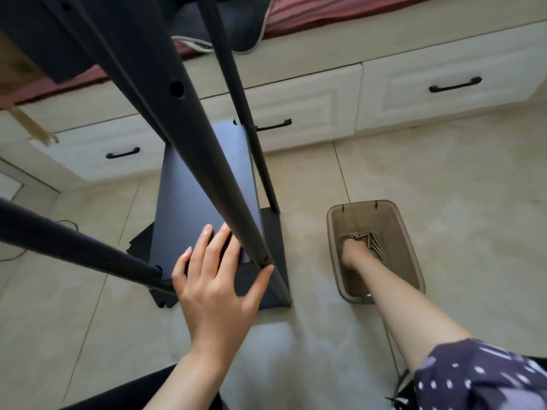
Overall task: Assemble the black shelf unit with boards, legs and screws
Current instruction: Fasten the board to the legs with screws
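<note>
I look down through the standing black shelf frame. A black board (195,184) lies between its legs, and a lower board (272,232) shows beneath it. My left hand (213,285) rests flat on the board's near end with fingers straight, the thumb touching the near leg (207,149). A second leg (245,108) runs down at the back and a third (74,241) crosses at the left. My right hand (353,251) reaches into a brown bin (411,244), its fingers down among the metal screws (371,242). Its grip is hidden.
White drawers with black handles (444,93) run along the back under a bed with a red cover. The frame stands on a beige tiled floor (444,173). A thin cable (17,253) lies on the floor at far left.
</note>
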A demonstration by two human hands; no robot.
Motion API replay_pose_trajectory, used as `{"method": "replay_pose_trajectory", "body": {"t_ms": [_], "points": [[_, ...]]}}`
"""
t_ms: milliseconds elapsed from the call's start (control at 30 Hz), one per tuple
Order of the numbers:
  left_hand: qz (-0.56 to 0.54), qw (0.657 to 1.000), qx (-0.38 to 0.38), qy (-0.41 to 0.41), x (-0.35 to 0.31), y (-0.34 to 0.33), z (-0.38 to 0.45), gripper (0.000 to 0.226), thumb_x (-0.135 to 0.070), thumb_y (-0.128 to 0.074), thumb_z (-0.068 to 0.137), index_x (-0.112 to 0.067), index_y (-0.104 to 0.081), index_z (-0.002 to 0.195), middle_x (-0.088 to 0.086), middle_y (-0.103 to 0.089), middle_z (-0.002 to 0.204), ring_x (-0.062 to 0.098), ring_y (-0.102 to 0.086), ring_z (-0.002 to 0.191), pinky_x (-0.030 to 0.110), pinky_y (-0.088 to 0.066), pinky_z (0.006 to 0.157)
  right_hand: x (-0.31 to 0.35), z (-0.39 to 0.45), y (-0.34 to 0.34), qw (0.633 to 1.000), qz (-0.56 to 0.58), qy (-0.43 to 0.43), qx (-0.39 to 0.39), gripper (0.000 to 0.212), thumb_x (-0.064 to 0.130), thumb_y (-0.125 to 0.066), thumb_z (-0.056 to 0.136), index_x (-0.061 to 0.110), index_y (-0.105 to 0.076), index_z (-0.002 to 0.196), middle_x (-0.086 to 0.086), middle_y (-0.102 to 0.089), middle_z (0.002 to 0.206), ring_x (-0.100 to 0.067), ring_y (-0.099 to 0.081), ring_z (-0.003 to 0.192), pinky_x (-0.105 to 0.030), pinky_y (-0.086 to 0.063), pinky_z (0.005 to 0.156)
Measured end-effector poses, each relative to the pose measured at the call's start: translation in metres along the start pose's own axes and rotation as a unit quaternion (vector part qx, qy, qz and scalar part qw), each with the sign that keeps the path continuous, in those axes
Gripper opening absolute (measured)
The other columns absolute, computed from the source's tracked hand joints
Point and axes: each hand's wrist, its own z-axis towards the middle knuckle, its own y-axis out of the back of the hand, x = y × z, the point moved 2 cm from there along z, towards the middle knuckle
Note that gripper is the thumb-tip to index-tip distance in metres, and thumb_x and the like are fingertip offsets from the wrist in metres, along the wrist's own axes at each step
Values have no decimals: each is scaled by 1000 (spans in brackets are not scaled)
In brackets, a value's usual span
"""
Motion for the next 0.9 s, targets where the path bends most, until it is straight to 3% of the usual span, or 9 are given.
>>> {"method": "replay_pose_trajectory", "body": {"t_ms": [267,333,400,533,633,700,800,833,900], "points": [[2,1000,-11,-2,-2,-1,1,54,-54,-60,92,-11,-73,120,6,-64,135,28,-51,137,46,-32,109,-9,9,-13,1000,-14,-22,-1,30,5,-42,96,-3,-57,121,-23,-59,131,-37,-58,120,-36,-48,94],[2,1000,-9,-1,-2,-2,1,53,-54,-60,92,-11,-73,120,6,-64,135,27,-50,137,46,-32,109,-8,8,-13,1000,7,-29,9,28,9,-45,97,-2,-58,119,-23,-60,129,-37,-59,118,-35,-50,86],[2,1000,-9,-2,-1,-2,1,53,-54,-60,92,-11,-73,120,6,-64,135,28,-51,136,47,-32,108,-8,8,-11,998,45,-39,31,24,12,-49,96,-2,-60,114,-23,-62,124,-36,-63,111,-35,-52,72],[1,1000,-12,-4,0,-3,0,54,-54,-59,92,-10,-73,120,7,-64,135,28,-50,136,47,-32,109,-12,7,-10,981,170,-81,51,27,8,-56,92,-8,-62,114,-25,-67,111,-35,-70,92,-40,-60,74],[-2,1000,-14,-3,-1,-3,0,54,-55,-58,93,-11,-73,120,6,-64,136,28,-50,137,47,-32,109,-13,3,-9,960,256,-101,41,26,-1,-63,87,-8,-61,112,-27,-59,119,-40,-66,98,-46,-60,71],[-1,1000,-15,-4,-1,-4,0,54,-55,-58,93,-11,-72,121,5,-63,137,28,-50,137,48,-32,108,-13,-1,-7,954,280,-108,19,17,-7,-66,82,-7,-61,99,-27,-57,116,-42,-63,101,-47,-61,65],[4,1000,-17,-7,0,-5,0,54,-54,-59,92,-12,-71,124,5,-62,138,28,-50,137,47,-32,108,-13,-10,-2,953,284,-106,-7,18,-10,-65,78,1,-54,70,-24,-58,101,-33,-62,78,-24,-45,30],[5,1000,-18,-7,-1,-5,0,54,-54,-60,92,-12,-71,125,5,-62,138,28,-50,137,47,-32,108,-14,-13,1,955,279,-102,-14,20,-9,-63,77,3,-53,67,-22,-59,95,-28,-58,67,-19,-38,27],[5,1000,-23,-4,-3,-6,1,55,-54,-59,91,-12,-71,125,6,-63,137,29,-51,136,47,-32,108,-14,-21,9,960,266,-89,-24,13,-2,-65,76,4,-59,67,-19,-65,86,-26,-59,62,-20,-47,37]]}}
